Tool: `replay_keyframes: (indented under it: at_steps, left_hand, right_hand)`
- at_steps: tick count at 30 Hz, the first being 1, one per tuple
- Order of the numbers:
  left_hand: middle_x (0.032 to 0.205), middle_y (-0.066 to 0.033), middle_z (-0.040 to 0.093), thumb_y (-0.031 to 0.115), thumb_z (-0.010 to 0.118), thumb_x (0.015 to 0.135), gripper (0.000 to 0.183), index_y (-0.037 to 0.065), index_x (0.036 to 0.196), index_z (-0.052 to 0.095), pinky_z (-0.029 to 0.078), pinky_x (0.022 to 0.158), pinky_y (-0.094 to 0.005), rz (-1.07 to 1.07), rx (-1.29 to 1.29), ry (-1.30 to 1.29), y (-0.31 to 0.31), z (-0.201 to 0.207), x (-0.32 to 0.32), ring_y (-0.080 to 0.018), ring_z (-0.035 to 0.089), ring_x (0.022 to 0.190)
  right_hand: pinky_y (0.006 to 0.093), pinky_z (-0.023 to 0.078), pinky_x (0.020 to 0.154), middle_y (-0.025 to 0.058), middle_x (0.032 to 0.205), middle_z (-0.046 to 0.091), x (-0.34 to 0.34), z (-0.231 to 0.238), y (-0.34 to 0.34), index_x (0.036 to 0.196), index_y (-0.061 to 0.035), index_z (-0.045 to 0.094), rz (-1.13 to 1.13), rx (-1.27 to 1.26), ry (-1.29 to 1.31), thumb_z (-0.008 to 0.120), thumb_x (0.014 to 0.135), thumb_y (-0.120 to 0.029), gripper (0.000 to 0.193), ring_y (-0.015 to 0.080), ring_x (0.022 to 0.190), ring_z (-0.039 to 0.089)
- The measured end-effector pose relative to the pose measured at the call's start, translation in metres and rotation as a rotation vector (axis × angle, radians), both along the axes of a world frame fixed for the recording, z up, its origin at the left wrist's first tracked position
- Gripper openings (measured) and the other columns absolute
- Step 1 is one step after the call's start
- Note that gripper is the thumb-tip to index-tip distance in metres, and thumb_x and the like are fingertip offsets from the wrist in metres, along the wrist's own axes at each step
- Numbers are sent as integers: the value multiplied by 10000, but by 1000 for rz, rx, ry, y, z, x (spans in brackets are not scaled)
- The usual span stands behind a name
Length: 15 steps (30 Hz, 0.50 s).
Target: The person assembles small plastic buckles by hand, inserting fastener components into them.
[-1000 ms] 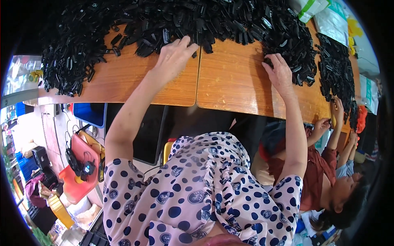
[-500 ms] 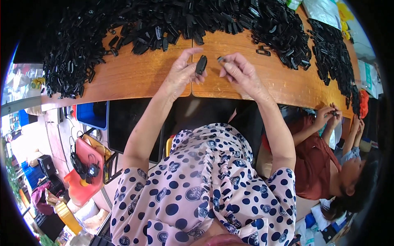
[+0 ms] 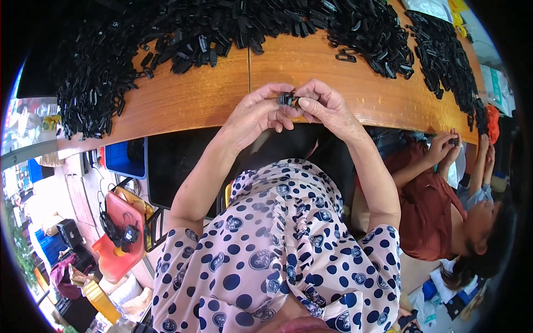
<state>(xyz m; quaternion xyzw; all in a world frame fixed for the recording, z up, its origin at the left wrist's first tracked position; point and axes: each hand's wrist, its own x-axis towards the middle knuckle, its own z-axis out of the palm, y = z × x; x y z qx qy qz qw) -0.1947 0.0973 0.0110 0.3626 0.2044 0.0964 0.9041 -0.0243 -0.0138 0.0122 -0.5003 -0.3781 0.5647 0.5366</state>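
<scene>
Near the table's front edge my two hands meet over a small black plastic piece [image 3: 286,99]. My left hand [image 3: 255,115] pinches it between thumb and fingers, with the lower fingers curled loosely. My right hand [image 3: 328,109] closes on its right end, thumb pressed against the side. Whatever small part lies under the right fingertips is mostly covered by them. Beyond my hands, a large heap of black plastic pieces [image 3: 183,28] spreads across the back of the wooden table [image 3: 189,100].
A second heap of black pieces [image 3: 377,44] lies at the back right, with a single loose one [image 3: 346,57] before it. To the right a co-worker in a rust-red top [image 3: 425,216] handles a small dark piece. A blue bin [image 3: 125,158] and red chair [image 3: 119,238] stand left.
My hands were apart, the left with the black piece and the right pinching a small part. They have come together slightly lower, joining at the black piece.
</scene>
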Motion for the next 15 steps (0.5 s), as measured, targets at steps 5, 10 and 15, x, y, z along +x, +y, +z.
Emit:
replay_keyframes:
  at_steps: [5, 10, 15]
  left_hand:
    - [803, -63, 642, 56, 590, 873, 293, 46, 1162, 546, 476, 598, -206, 40, 601, 140, -9, -4, 0, -123, 625, 684]
    - [775, -54, 627, 51, 634, 843, 247, 34, 1086, 593, 477, 595, -226, 84, 884, 201, -16, -4, -1, -105, 596, 655]
    - [757, -76, 603, 72, 675, 803, 229, 46, 1026, 628, 485, 596, -255, 160, 1152, 205, -15, 0, -1, -140, 602, 680]
  right_hand:
    - [159, 296, 482, 3, 753, 576, 4, 3, -6, 988, -58, 549, -28, 0, 132, 568, 918, -165, 129, 32, 572, 419]
    - [158, 278, 463, 18, 744, 589, 4, 3, -10, 978, -54, 550, -42, -1, 185, 569, 918, -170, 132, 34, 542, 409]
    - [157, 272, 460, 17, 736, 589, 6, 2, -9, 975, -54, 549, -18, -12, 151, 574, 915, -165, 128, 29, 542, 403]
